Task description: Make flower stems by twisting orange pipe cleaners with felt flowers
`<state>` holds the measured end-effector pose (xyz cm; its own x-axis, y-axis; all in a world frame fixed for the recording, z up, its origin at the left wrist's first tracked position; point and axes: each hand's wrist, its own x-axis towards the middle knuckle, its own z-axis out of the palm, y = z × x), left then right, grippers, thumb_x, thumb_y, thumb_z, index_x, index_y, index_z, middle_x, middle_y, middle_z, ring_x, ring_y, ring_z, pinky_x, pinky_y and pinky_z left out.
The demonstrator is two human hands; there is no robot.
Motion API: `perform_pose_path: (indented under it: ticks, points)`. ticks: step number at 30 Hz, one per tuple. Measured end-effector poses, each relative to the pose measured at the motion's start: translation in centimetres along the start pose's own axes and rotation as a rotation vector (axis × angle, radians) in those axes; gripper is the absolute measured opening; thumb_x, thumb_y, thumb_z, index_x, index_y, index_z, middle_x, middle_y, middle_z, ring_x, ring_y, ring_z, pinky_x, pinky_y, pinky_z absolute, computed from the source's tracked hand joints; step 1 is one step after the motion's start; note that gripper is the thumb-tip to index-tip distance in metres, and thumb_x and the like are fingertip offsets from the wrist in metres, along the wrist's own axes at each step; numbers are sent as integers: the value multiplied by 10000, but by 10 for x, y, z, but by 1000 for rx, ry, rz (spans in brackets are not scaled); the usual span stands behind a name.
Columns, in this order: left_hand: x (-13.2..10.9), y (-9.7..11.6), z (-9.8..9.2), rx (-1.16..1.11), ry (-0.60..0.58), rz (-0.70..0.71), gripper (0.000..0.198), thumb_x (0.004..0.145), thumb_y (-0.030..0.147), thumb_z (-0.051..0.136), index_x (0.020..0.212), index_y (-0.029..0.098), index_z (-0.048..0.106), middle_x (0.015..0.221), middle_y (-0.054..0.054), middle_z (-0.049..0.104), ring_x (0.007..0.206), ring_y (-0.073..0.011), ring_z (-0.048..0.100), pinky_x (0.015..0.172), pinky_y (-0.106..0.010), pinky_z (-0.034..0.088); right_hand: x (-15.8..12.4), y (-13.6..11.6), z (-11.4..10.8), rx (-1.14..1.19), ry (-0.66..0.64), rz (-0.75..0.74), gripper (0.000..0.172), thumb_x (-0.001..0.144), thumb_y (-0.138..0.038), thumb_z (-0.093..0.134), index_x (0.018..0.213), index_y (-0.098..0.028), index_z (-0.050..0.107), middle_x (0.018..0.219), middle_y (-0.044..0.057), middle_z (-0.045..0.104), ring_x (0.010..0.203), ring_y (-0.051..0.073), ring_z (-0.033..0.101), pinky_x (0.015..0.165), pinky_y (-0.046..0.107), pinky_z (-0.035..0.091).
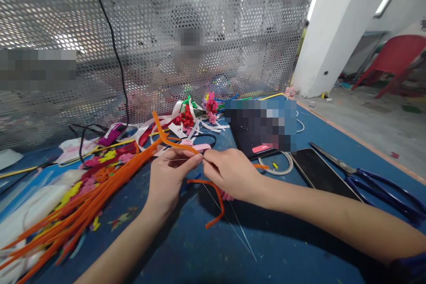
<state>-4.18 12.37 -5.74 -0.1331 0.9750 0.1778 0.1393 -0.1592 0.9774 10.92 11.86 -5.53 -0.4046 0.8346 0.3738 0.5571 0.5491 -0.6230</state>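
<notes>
Fingertip to fingertip above the blue table, my two hands meet in the middle of the view. My left hand [169, 173] is closed in a pinch on an orange pipe cleaner [173, 143], whose bent end rises up to the left. My right hand [231, 173] is curled with its fingers at the same spot; what it pinches is hidden. Under my hands hangs or lies a bent orange pipe cleaner piece [220, 199], one end free. Thin pale wires [240, 222] stretch down from there. A bit of pink fuzzy material [227, 195] shows below my right hand.
A bundle of orange pipe cleaners [96, 195] lies at left. Red and pink craft flowers [211, 105] and ribbons sit at the back before a perforated metal panel [213, 17]. At right are a dark tablet [244, 135], a phone [322, 173] and blue-handled scissors [382, 186].
</notes>
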Motion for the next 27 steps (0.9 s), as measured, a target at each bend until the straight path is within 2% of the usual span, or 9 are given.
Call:
perform_pose_path:
  ticks: [4,9,13,19,23,25,27]
  points:
    - [-1,2,-1,1,-46,33,206,551,277,764,680,151,666,697,-13,669,637,-139,607,640,-236,494,0,-1,-4,148,-68,56,237,840,-217,359,621,-171,438,563,-34,403,511,76,312,513,237,185]
    - [3,8,-4,171,-113,115,153,609,302,723,707,185,709,749,-33,696,726,-184,628,692,-267,499,4,1,-9,330,-101,74,273,827,-226,360,559,-171,353,553,-41,373,527,71,331,498,218,205]
    - [8,12,-5,244,-185,166,128,633,309,690,601,185,697,659,-33,683,675,-182,611,677,-272,492,4,-1,-12,246,-64,45,256,816,-202,378,563,-171,360,546,-41,360,516,72,305,497,230,185]
    - [12,5,-9,182,-235,64,180,610,330,708,571,156,682,584,-22,641,592,-152,562,596,-241,457,1,-4,-11,39,-40,18,217,833,-211,399,625,-170,445,551,-38,402,503,70,288,520,246,174]
    - [13,-1,-9,105,-222,24,178,625,332,708,618,154,697,521,3,593,512,-114,510,505,-205,419,9,4,-21,101,-115,-80,224,844,-235,410,641,-168,477,583,-32,456,528,71,352,521,227,215]
    - [11,-5,-7,91,-171,3,186,634,339,706,679,159,709,531,6,601,485,-104,502,485,-200,418,20,20,-33,175,-36,-102,184,847,-299,439,732,-174,510,667,-21,516,577,76,415,544,210,268]
    - [8,-11,-3,75,-143,-38,215,648,351,698,742,158,712,571,-5,629,481,-108,525,489,-208,443,34,47,-51,163,189,-70,161,841,-326,451,850,-177,513,779,-1,547,625,83,454,587,209,314]
